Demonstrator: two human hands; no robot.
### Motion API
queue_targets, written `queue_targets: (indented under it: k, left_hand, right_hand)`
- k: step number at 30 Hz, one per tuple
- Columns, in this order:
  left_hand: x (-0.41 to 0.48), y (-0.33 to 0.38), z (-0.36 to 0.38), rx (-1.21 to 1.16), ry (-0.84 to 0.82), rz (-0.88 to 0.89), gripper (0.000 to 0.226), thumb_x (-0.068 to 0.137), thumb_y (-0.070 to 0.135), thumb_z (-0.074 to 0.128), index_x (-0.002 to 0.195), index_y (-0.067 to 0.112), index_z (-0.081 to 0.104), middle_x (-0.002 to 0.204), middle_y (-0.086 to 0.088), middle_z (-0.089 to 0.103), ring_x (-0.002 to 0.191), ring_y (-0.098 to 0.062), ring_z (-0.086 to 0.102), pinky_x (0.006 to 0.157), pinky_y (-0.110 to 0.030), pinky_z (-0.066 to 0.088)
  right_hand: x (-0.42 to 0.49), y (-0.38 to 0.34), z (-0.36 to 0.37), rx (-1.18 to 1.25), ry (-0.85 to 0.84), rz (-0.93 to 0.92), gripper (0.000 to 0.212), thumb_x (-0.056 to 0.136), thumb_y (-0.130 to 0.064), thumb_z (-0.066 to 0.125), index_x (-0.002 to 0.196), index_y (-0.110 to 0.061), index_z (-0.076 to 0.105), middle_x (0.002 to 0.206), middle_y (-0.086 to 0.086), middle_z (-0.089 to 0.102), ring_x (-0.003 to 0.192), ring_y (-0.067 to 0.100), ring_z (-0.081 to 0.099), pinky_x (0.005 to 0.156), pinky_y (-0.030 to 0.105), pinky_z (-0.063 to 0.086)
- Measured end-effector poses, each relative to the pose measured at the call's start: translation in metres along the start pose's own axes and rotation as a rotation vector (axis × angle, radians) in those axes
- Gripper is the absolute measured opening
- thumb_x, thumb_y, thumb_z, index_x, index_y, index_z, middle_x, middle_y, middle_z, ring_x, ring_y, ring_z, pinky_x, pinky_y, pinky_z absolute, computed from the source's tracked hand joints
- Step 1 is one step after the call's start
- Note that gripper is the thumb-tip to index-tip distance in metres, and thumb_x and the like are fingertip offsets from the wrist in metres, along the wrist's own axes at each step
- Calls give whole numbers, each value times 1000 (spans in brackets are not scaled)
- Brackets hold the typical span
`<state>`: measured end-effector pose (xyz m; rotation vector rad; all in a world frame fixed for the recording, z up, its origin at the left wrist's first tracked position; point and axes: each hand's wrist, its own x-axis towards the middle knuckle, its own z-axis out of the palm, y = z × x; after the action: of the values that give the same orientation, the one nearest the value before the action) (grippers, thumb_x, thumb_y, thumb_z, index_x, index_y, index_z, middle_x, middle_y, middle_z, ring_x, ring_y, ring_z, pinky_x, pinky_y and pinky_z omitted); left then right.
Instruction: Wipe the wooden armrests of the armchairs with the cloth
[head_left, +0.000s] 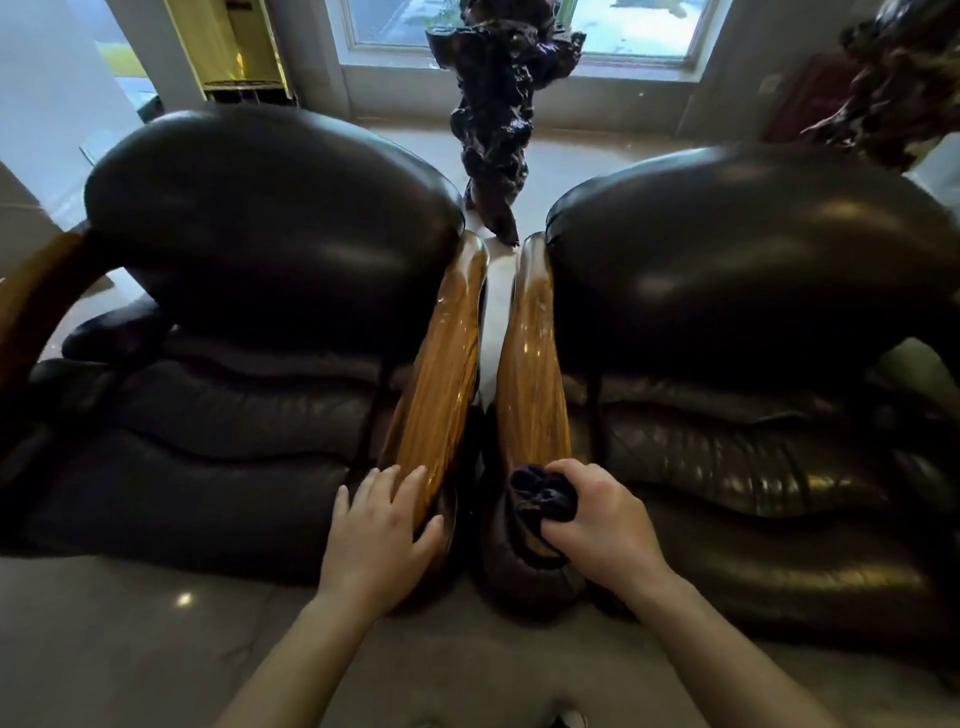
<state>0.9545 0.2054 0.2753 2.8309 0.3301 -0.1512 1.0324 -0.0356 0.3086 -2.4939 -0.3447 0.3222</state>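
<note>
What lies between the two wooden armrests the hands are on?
In the head view, only a narrow gap showing pale floor separates the left armrest from the right armrest; a dark gnarled sculpture stands beyond its far end.

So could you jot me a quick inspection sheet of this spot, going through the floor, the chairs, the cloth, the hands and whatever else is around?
Surface: pale glossy floor, bare where visible.
Job's things: two dark leather armchairs side by side; left armrest and right armrest are glossy wood, apart with a narrow gap between. Dark cloth bunched on the near end of the right armrest.
Clutter: nothing seen.
Grips: left hand open, resting flat on the near end of the left armrest; right hand closed on the cloth.
Cables: nothing seen.
Surroundings: dark gnarled wood sculpture behind the chairs, window beyond, another dark sculpture at far right.
</note>
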Motion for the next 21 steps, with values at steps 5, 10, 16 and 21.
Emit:
queue_targets:
  k: [5,10,16,21]
  left_hand:
    - [67,-4,15,-12,-26,14,67,93,61,32,152,33,22,160,-1,27,149,-20,18,122,-49,15]
    - [143,-11,52,-25,-54,-22,66,93,59,35,153,33,21,162,-3,23,151,-22,13,122,-49,14]
    - [236,-27,106,27,-19,7,69,94,57,36,154,30,18,164,-8,16,152,-25,5,122,-52,11]
    - [331,-41,157,65,70,93,72,91,58,33,154,29,14,163,-9,13,152,-27,2,122,-52,6]
  right_hand:
    - [59,28,12,71,-7,48,52,80,-31,77,128,-34,56,104,-15,57,90,4,59,69,16,48]
    - [135,75,35,238,-33,193,55,79,-23,79,128,-35,56,107,-16,59,93,2,60,73,17,51]
    - [210,111,68,292,97,264,54,79,-23,79,127,-34,57,111,-16,62,97,1,60,78,23,53]
    - [270,128,109,214,233,226,59,84,-24,76,137,-27,52,121,-12,54,104,0,54,80,13,42]
